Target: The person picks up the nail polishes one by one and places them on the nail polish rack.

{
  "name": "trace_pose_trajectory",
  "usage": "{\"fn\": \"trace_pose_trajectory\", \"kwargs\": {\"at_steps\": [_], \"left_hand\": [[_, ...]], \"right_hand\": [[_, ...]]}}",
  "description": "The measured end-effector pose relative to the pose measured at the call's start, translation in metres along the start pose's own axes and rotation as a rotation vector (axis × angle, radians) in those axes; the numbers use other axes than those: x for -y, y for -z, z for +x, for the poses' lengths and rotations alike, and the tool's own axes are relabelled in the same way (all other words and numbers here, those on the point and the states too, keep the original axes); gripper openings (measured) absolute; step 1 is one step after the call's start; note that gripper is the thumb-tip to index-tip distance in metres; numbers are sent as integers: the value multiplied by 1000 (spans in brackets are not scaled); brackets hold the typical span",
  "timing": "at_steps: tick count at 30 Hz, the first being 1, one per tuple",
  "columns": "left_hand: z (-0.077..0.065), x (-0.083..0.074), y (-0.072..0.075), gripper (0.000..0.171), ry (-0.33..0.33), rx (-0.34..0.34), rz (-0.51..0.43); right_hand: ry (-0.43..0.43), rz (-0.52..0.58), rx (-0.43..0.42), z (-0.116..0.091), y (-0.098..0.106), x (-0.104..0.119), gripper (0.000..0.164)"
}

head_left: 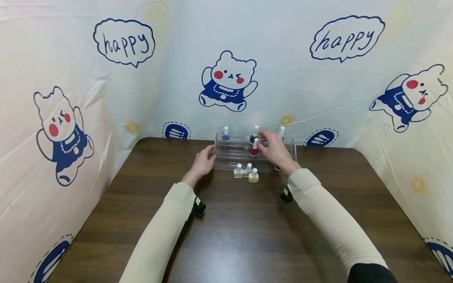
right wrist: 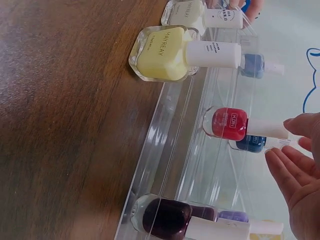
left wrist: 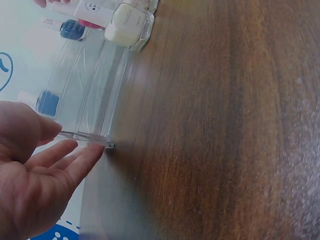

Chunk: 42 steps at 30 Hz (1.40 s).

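Observation:
A clear stepped rack (head_left: 231, 154) stands near the table's far edge. My left hand (head_left: 203, 162) holds its left end panel, thumb at the upper edge and fingers along the outer side. On the middle step is a red nail polish bottle (right wrist: 227, 124), its white cap (right wrist: 267, 128) pinched by my right hand (head_left: 275, 149). Just behind it stands a dark blue bottle (right wrist: 251, 143) on the top step. A grey-blue bottle (head_left: 226, 135) sits at the top left. Towards the right end are a dark maroon bottle (right wrist: 166, 219) and a purple bottle (right wrist: 233, 216).
In front of the rack, on the brown table (head_left: 230, 228), stand a yellow bottle (head_left: 253, 179), a whitish bottle (head_left: 238, 173) and a pale glittery one (head_left: 247, 171). A printed cloth (head_left: 283, 90) hangs behind the table and along both sides.

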<state>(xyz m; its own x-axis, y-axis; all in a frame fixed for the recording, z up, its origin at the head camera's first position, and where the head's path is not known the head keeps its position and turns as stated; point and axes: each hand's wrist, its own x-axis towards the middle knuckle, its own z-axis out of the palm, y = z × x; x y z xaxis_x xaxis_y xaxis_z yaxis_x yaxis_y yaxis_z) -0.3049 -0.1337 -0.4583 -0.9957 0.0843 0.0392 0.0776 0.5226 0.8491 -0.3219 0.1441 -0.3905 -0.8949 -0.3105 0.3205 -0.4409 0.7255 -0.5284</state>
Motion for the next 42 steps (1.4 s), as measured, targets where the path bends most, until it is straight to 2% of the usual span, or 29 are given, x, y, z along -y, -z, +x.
{"fn": "trace_pose_trajectory", "kwargs": {"at_steps": [14, 22, 42], "left_hand": [[1, 1, 1, 49, -2, 1, -7], [2, 2, 0, 49, 12, 4, -3], [1, 1, 0, 48, -12, -3, 25]], "right_hand": [[16, -15, 15, -12, 9, 3, 43], [15, 19, 46, -25, 12, 3, 47], [35, 88, 118, -52, 9, 2, 32]]}}
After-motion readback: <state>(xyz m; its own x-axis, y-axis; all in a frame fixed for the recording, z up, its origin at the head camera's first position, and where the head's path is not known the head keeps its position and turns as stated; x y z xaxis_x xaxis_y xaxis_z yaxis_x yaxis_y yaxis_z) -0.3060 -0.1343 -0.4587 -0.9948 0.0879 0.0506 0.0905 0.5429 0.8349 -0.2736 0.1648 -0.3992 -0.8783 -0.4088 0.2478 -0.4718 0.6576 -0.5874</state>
